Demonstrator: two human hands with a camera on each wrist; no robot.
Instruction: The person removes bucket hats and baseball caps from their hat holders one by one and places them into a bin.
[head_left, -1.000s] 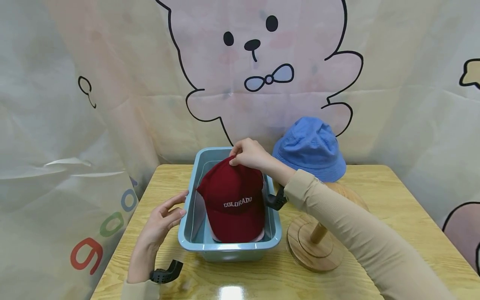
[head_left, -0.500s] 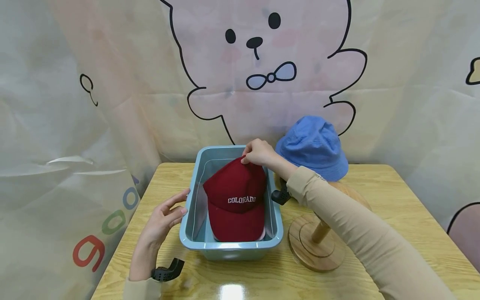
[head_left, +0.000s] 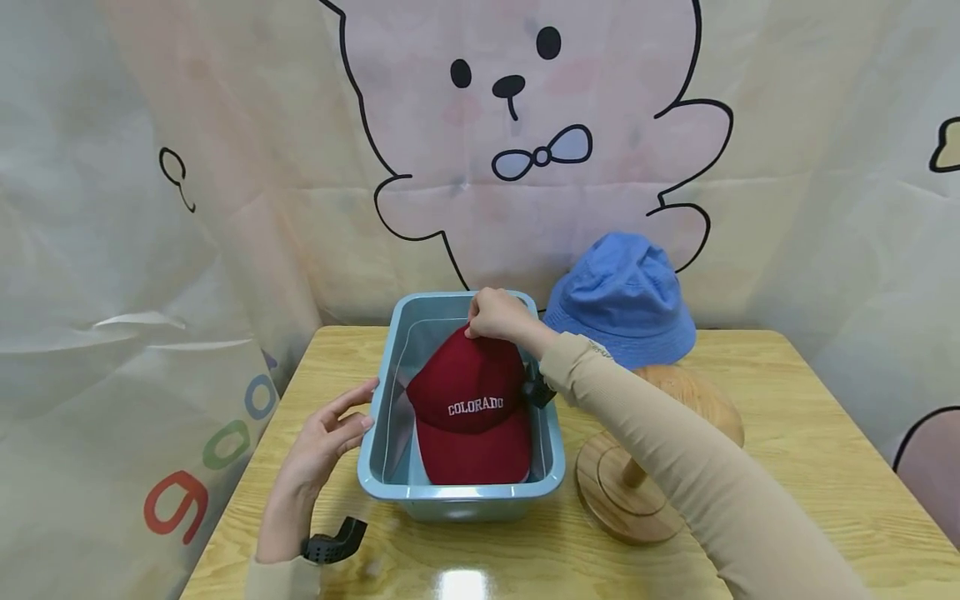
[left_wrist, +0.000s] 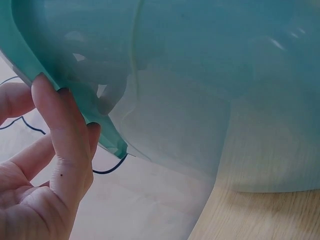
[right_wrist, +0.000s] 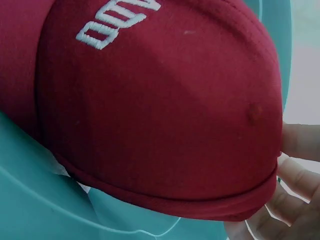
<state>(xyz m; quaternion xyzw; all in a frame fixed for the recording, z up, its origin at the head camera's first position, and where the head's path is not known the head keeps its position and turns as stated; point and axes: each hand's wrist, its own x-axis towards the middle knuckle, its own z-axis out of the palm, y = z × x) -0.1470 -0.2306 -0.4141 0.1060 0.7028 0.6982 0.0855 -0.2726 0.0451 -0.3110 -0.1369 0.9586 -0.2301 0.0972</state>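
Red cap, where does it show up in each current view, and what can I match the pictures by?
Head: the red cap is just below centre, inside the blue tub, its far end pinched by the right hand.
Left wrist: not visible.
Right wrist: it fills most of the picture, from the left edge past centre.
Shared landmark: the tub, partly visible in all three.

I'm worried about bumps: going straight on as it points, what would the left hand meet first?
The blue basin: the left hand appears to touch its left side. The red cap likely comes next, though depth is unclear.
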